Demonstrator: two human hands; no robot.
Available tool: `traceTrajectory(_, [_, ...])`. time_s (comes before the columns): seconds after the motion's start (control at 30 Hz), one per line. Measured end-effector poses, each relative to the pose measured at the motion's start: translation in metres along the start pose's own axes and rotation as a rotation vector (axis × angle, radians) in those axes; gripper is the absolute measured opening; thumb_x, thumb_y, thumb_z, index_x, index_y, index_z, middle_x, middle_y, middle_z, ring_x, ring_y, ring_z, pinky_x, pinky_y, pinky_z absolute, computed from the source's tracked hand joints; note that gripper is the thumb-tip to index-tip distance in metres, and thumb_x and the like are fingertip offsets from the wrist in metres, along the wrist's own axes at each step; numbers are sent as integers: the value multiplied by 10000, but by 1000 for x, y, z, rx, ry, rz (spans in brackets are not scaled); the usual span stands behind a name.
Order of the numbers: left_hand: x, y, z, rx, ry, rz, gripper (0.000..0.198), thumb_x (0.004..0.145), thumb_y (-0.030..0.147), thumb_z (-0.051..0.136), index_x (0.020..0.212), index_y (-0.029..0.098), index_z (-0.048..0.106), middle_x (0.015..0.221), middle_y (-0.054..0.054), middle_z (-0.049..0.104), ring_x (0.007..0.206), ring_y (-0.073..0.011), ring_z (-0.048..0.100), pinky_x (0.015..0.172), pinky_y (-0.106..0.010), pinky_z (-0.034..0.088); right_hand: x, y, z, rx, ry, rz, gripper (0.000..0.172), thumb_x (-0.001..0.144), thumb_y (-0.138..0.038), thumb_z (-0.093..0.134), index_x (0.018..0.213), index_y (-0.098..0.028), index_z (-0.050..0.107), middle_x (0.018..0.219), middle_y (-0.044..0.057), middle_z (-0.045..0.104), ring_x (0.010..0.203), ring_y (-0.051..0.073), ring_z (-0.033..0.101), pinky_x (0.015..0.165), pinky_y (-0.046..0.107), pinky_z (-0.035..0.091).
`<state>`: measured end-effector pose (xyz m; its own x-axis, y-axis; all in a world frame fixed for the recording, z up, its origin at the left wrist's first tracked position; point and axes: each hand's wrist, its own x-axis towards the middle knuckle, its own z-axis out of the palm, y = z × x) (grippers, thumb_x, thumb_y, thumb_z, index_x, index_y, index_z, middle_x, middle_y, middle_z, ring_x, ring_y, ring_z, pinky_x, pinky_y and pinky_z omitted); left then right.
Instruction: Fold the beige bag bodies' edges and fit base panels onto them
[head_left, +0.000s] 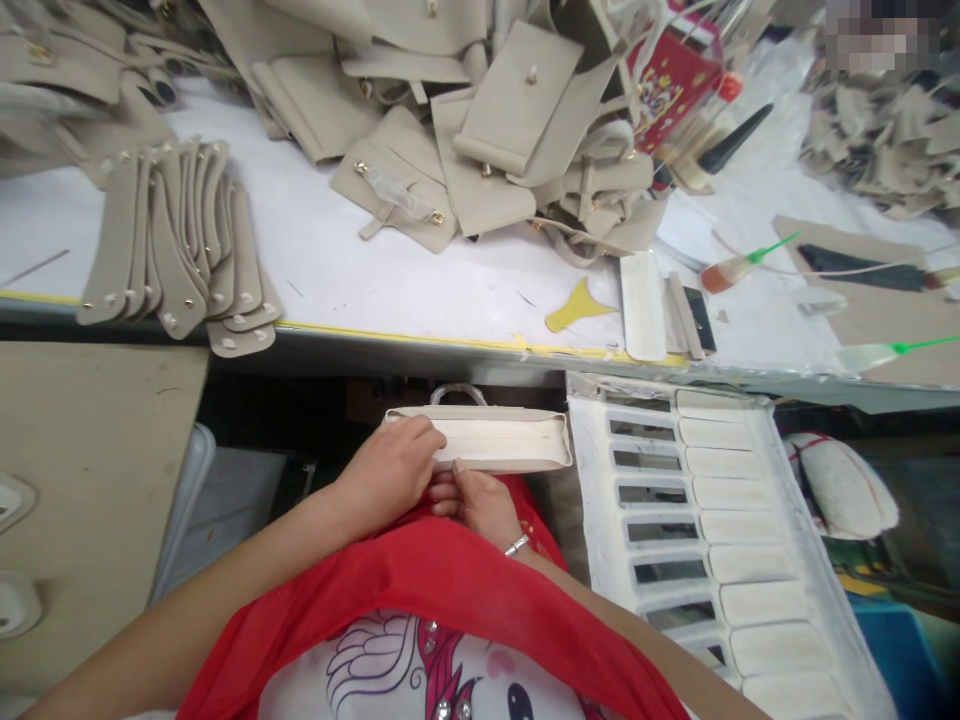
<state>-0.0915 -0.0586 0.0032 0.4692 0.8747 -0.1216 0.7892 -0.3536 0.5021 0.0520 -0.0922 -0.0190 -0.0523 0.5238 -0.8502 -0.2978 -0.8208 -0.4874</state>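
A beige handbag (510, 440) lies across my lap below the table edge, its long pale cream side turned up. A plastic-wrapped handle loop (459, 392) shows behind it. My left hand (399, 462) is closed over the bag's left part, fingers curled at the cream panel. At the near edge, my right hand (484, 498) pinches the rim between thumb and fingers, close to the left fingertips. My fingers hide part of the panel and the near rim.
Beige strap pieces (176, 240) lie stacked on the white table, with more bag parts (517, 100) heaped behind. A rack (622, 500) of cream panels stands right. Glue bottles (727, 272), a yellow piece (577, 305) and a brush (739, 140) lie rightward.
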Motion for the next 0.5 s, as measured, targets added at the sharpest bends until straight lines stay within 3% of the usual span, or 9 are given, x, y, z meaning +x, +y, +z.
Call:
traceTrajectory(0.17, [-15,-31,-12,-33,147,-52,147,778,301,507,762,184,595,1218,-90,483,1140,-272,418,955,-449,346,2,3,8,-5,-23,38,332,756,-427,621,710,-101,574,533,32,635,375,92,549,375,185,390])
traceTrajectory(0.33, [-23,-46,-10,-285,30,-48,170,770,345,518,755,180,556,1302,-95,408,1176,-227,429,987,-355,366,1,5,20,-35,-59,69,330,763,-438,603,676,-122,567,503,11,624,372,93,544,398,191,406])
traceTrajectory(0.5, [-28,-47,-3,-308,16,-48,122,727,302,546,720,180,550,1310,-90,399,1187,-231,426,989,-345,371,6,13,34,-146,-128,123,314,818,-397,540,669,-124,581,500,13,623,414,91,558,459,187,439])
